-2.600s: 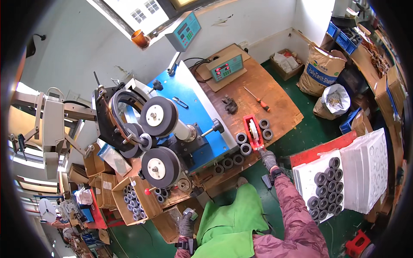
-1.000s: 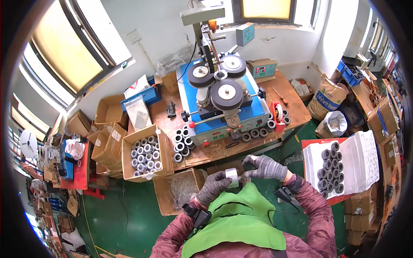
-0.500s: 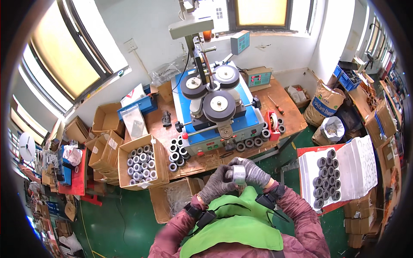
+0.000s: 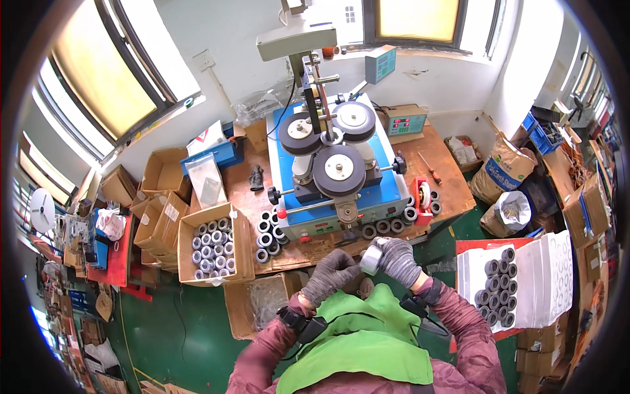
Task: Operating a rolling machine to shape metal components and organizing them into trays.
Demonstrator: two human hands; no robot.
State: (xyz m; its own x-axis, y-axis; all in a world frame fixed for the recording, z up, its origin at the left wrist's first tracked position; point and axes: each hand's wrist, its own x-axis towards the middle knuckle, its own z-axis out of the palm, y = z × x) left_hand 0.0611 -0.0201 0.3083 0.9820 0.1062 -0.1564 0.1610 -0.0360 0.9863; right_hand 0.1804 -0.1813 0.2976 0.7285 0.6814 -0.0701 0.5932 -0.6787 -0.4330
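My right hand [image 4: 397,261], in a grey knit glove, is closed around a shiny silver-grey roll [image 4: 371,260], which looks like tape. Just left of it, my gloved left hand [image 4: 331,273] has thumb and fingers pressed together, its tips close to the roll's edge; what they pinch, if anything, is too small to make out. Both hands are in front of my green apron [image 4: 354,338], near the wooden table's [image 4: 321,256] front edge. Beyond them stands a blue winding machine [image 4: 295,213] with three black rollers [image 4: 339,171]. Dark rings [image 4: 266,238] sit by its left side.
At the left, a cardboard box [image 4: 246,253] holds several grey rings, and an open carton [image 4: 239,308] with clear plastic stands below. More dark rings [image 4: 382,228] line the machine's front, beside a red tape dispenser [image 4: 420,197]. A red-edged stand [image 4: 469,246] at right bears stacked rings.
My hands have drawn apart a little. The roll has tilted and shifted slightly right in my right hand, while my left hand has come off it to the left.
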